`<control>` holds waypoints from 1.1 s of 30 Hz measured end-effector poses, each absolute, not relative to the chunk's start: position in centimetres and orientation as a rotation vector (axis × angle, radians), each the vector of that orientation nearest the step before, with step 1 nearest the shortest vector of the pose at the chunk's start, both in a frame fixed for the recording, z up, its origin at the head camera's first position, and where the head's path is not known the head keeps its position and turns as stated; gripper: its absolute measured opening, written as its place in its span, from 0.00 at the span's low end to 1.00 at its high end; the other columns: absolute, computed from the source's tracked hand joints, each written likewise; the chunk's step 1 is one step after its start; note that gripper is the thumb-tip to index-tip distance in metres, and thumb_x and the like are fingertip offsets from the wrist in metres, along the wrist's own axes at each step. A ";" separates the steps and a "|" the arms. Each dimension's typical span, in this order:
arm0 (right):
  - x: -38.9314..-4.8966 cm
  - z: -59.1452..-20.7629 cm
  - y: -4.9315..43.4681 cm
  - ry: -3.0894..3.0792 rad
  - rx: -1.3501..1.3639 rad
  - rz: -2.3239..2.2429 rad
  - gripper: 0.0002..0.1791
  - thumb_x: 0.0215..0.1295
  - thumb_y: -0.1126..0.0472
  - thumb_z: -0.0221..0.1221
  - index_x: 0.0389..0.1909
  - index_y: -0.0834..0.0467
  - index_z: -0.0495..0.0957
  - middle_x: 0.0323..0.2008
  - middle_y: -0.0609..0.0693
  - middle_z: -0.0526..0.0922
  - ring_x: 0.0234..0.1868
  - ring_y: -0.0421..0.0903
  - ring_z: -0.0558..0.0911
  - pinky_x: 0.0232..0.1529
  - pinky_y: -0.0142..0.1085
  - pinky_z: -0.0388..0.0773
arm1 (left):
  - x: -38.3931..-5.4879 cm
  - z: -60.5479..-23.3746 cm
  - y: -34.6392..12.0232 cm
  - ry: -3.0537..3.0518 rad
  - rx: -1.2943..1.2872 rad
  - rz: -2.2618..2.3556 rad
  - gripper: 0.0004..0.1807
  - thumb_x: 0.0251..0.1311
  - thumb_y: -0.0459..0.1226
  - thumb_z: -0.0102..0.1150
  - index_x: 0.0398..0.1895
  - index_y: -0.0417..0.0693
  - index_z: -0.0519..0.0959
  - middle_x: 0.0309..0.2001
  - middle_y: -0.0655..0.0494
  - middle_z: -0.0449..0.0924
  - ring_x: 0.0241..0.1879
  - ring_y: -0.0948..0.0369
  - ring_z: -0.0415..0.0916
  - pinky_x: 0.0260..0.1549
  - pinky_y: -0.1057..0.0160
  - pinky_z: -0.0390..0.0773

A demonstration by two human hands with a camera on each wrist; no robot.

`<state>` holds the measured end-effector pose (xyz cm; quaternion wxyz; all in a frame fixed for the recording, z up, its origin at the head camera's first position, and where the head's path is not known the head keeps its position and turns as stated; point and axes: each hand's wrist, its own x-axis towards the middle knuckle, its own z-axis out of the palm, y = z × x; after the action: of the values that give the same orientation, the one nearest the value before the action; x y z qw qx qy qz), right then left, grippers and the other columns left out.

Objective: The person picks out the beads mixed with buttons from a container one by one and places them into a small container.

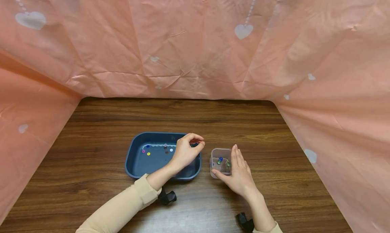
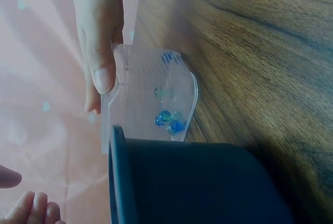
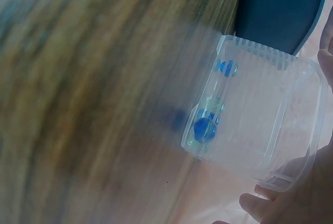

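My left hand [image 1: 186, 152] hovers above the right rim of a dark blue basin [image 1: 141, 167]. Its fingers are loosely curved, and in the left wrist view the thumb [image 2: 9, 177] stands apart from the fingertips with nothing showing between. Several small buttons, among them a yellow one [image 1: 148, 153] and a pink one [image 1: 143, 151], lie in the basin. Right of it stands a clear plastic container [image 1: 223, 152] with several blue and green glass marbles [image 1: 220, 159] on its bottom. My right hand [image 1: 242, 178] holds this container, thumb at the near rim and fingers along the right side.
Both vessels stand on a brown wood-grain table [image 1: 106, 118], with a narrow gap between them. Pink curtain fabric [image 1: 195, 57] with white hearts encloses the back and sides. A black device part [image 1: 167, 196] sits under the left wrist, another [image 1: 245, 222] beside the right.
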<state>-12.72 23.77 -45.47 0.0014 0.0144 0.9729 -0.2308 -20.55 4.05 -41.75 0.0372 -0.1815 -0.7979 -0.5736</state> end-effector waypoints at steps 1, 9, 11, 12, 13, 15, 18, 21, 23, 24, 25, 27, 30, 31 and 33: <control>-12.7 -45.5 23.8 3.053 0.044 -0.723 0.64 0.47 0.24 0.50 0.70 0.61 0.32 0.72 0.59 0.36 0.71 0.56 0.41 0.63 0.60 0.47 | -20.6 -41.8 4.0 -2.450 -0.550 -1.756 0.06 0.53 0.36 0.60 0.34 0.46 0.81 0.33 0.55 0.81 0.36 0.59 0.78 0.42 0.54 0.76; -12.8 -45.5 23.8 3.059 0.041 -0.717 0.64 0.47 0.24 0.50 0.70 0.61 0.31 0.72 0.59 0.36 0.71 0.56 0.41 0.64 0.60 0.47 | -20.8 -42.3 3.6 -2.463 -0.519 -1.749 0.06 0.51 0.36 0.62 0.33 0.47 0.81 0.32 0.56 0.81 0.36 0.59 0.79 0.41 0.54 0.77; -12.7 -45.5 23.8 3.060 0.039 -0.719 0.64 0.47 0.24 0.50 0.70 0.61 0.31 0.72 0.59 0.36 0.71 0.56 0.41 0.64 0.60 0.47 | -20.8 -42.4 3.4 -2.474 -0.513 -1.751 0.06 0.51 0.36 0.62 0.33 0.47 0.81 0.32 0.56 0.80 0.36 0.59 0.79 0.41 0.55 0.77; -12.7 -45.5 23.8 3.061 0.039 -0.720 0.64 0.47 0.24 0.50 0.70 0.61 0.31 0.72 0.59 0.37 0.71 0.56 0.41 0.63 0.60 0.47 | -20.8 -42.4 3.4 -2.479 -0.511 -1.754 0.06 0.51 0.36 0.62 0.33 0.46 0.81 0.32 0.56 0.80 0.36 0.59 0.79 0.41 0.54 0.77; -12.7 -45.5 23.8 3.062 0.039 -0.720 0.64 0.47 0.24 0.50 0.70 0.61 0.31 0.72 0.59 0.37 0.71 0.56 0.41 0.63 0.60 0.47 | -20.9 -42.5 3.3 -2.485 -0.509 -1.754 0.07 0.51 0.37 0.62 0.33 0.46 0.81 0.32 0.56 0.80 0.37 0.59 0.79 0.41 0.54 0.77; -12.8 -45.5 23.8 3.061 0.041 -0.722 0.64 0.47 0.24 0.50 0.70 0.61 0.31 0.72 0.59 0.37 0.71 0.56 0.41 0.64 0.60 0.47 | -20.9 -42.5 3.1 -2.492 -0.508 -1.754 0.07 0.51 0.37 0.62 0.33 0.45 0.81 0.32 0.55 0.80 0.37 0.57 0.79 0.42 0.54 0.77; -12.8 -45.5 23.8 3.065 0.043 -0.717 0.64 0.47 0.24 0.50 0.70 0.61 0.32 0.72 0.59 0.37 0.71 0.56 0.42 0.64 0.59 0.47 | -21.1 -42.7 2.9 -2.500 -0.508 -1.747 0.07 0.51 0.36 0.63 0.33 0.44 0.80 0.32 0.54 0.80 0.37 0.55 0.79 0.42 0.52 0.76; -12.8 -45.5 23.8 3.064 0.042 -0.714 0.64 0.47 0.24 0.50 0.70 0.61 0.31 0.72 0.58 0.37 0.71 0.56 0.42 0.64 0.59 0.48 | -21.3 -42.9 2.7 -2.528 -0.503 -1.722 0.07 0.51 0.37 0.62 0.32 0.45 0.80 0.32 0.55 0.80 0.38 0.55 0.79 0.42 0.53 0.76; -12.8 -45.5 23.8 3.065 0.040 -0.716 0.64 0.47 0.24 0.50 0.70 0.61 0.32 0.72 0.59 0.37 0.71 0.57 0.42 0.64 0.59 0.48 | -21.4 -43.0 2.6 -2.551 -0.504 -1.703 0.07 0.51 0.38 0.62 0.32 0.46 0.80 0.32 0.56 0.79 0.38 0.56 0.78 0.43 0.53 0.76; -12.8 -45.5 23.8 3.064 0.041 -0.717 0.64 0.47 0.24 0.50 0.70 0.61 0.32 0.72 0.59 0.37 0.71 0.57 0.42 0.64 0.59 0.48 | -21.5 -43.0 2.5 -2.562 -0.504 -1.694 0.07 0.51 0.38 0.62 0.33 0.46 0.80 0.32 0.56 0.79 0.38 0.56 0.78 0.43 0.53 0.76; -12.8 -45.5 23.8 3.061 0.043 -0.718 0.64 0.47 0.24 0.50 0.70 0.61 0.32 0.72 0.59 0.37 0.71 0.56 0.42 0.64 0.59 0.47 | -21.5 -43.0 2.5 -2.573 -0.502 -1.688 0.07 0.51 0.38 0.62 0.33 0.46 0.80 0.33 0.56 0.80 0.39 0.56 0.78 0.43 0.53 0.76; -12.8 -45.5 23.8 3.063 0.045 -0.715 0.64 0.47 0.24 0.50 0.70 0.61 0.32 0.72 0.59 0.37 0.71 0.56 0.42 0.64 0.59 0.48 | -21.5 -43.1 2.3 -2.591 -0.500 -1.675 0.07 0.51 0.38 0.62 0.33 0.46 0.80 0.33 0.55 0.80 0.39 0.55 0.78 0.43 0.53 0.76; -12.8 -45.5 23.8 3.070 0.046 -0.709 0.64 0.47 0.24 0.50 0.70 0.61 0.33 0.72 0.59 0.38 0.71 0.57 0.43 0.64 0.58 0.48 | -21.6 -43.3 2.2 -2.620 -0.486 -1.666 0.07 0.51 0.37 0.63 0.33 0.46 0.80 0.34 0.55 0.80 0.40 0.56 0.78 0.43 0.54 0.76; -12.8 -45.5 23.8 3.072 0.046 -0.708 0.64 0.46 0.24 0.50 0.70 0.62 0.33 0.72 0.59 0.38 0.71 0.57 0.43 0.64 0.58 0.48 | -21.6 -43.3 2.2 -2.629 -0.481 -1.664 0.07 0.51 0.37 0.63 0.34 0.46 0.80 0.34 0.56 0.79 0.40 0.56 0.78 0.43 0.54 0.76; -12.8 -45.5 23.8 3.075 0.046 -0.707 0.64 0.46 0.24 0.50 0.70 0.62 0.34 0.72 0.59 0.38 0.71 0.57 0.43 0.64 0.58 0.49 | -21.7 -43.4 2.1 -2.640 -0.475 -1.658 0.07 0.51 0.37 0.63 0.34 0.46 0.80 0.34 0.56 0.79 0.40 0.56 0.78 0.44 0.55 0.76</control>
<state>-12.83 23.79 -45.52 -0.0072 0.0145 0.9745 -0.2240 -21.69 2.14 -43.44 -0.0060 -0.1506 -0.8373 -0.5256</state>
